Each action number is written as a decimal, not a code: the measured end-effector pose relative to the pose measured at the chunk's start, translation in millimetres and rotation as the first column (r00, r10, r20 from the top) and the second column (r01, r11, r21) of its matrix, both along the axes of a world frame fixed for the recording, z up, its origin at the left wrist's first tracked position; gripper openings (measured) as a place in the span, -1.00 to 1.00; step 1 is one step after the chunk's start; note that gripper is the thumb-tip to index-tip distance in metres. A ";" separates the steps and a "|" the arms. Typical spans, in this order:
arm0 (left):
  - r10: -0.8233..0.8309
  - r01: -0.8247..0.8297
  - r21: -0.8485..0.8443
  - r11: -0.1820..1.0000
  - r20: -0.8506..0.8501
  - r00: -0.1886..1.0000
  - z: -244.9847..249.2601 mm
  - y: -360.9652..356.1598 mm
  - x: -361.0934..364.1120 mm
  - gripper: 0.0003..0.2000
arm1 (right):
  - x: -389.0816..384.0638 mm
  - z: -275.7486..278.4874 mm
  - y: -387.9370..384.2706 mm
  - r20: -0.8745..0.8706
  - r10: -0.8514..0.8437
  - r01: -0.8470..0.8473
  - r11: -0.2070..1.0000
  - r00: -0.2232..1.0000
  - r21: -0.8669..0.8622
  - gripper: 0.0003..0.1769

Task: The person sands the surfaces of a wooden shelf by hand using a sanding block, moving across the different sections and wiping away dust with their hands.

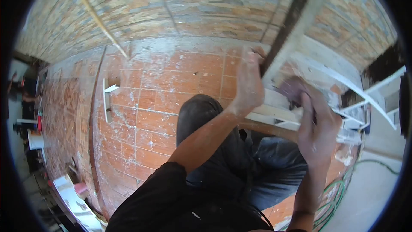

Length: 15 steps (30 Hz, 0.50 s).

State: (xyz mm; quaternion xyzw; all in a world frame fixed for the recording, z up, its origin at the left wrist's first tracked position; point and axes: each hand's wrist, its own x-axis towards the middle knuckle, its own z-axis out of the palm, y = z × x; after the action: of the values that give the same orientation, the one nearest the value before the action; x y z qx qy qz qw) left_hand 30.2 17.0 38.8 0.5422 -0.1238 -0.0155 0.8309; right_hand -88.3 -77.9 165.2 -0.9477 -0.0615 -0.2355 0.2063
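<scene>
A long wooden board (296, 25), pale on its wide face and dark brown along one edge, slants down from the top of the view. My left hand (249, 81) grips its dark edge near the lower end, with some fingers hidden behind it. My right hand (319, 129) is closed on a folded, purplish-brown piece of sandpaper (292, 89), blurred by motion, just right of the board's lower end. White dust coats both hands. Below them, a wooden bar (274, 129) lies across in front of my bent knees.
White metal framing (365, 96) stands at right, above a coiled green hose (337, 197). On the dusty tiled floor (159, 90) lies a small white-edged piece (107, 101). A thin pole (98, 17) leans on the stone-patterned wall. A white bucket (35, 139) stands far left.
</scene>
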 end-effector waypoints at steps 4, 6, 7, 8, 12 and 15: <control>0.093 -0.118 0.110 0.987 0.212 0.973 8.6 6.3 -5.1 -0.49 | -4.5 -2.8 4.4 0.177 -0.057 0.073 0.994 0.983 -0.087 -0.68; 0.113 -0.124 0.048 0.991 0.189 0.975 11.9 3.7 -7.4 -0.56 | -10.6 -4.1 3.3 0.343 -0.003 0.042 0.993 0.939 -0.108 -0.68; 0.138 -0.138 -0.013 0.990 0.173 0.975 12.6 1.5 -8.4 -0.62 | -15.5 -3.4 9.6 0.374 -0.019 -0.004 0.998 0.927 0.059 -0.74; 0.134 -0.132 -0.024 0.991 0.175 0.975 10.3 -0.2 -8.0 -0.62 | -15.3 -3.9 6.6 0.378 -0.020 0.002 0.999 0.926 0.048 -0.74; 0.104 -0.094 -0.077 0.993 0.125 0.987 9.0 -0.5 -11.2 -0.61 | -5.9 -29.2 -11.4 0.275 0.030 0.026 0.980 0.961 -0.198 -0.71; 0.131 -0.126 -0.040 0.991 0.160 0.978 16.5 4.5 -9.6 -0.61 | -5.4 -30.9 -15.6 0.097 0.095 -0.089 0.994 0.991 -0.063 -0.67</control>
State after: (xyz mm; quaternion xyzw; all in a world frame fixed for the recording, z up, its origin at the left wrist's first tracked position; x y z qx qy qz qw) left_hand 20.6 21.4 55.3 0.5361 -0.1561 0.0843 0.8253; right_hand -93.7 -93.5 134.3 -0.9366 -0.1221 -0.2709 0.1857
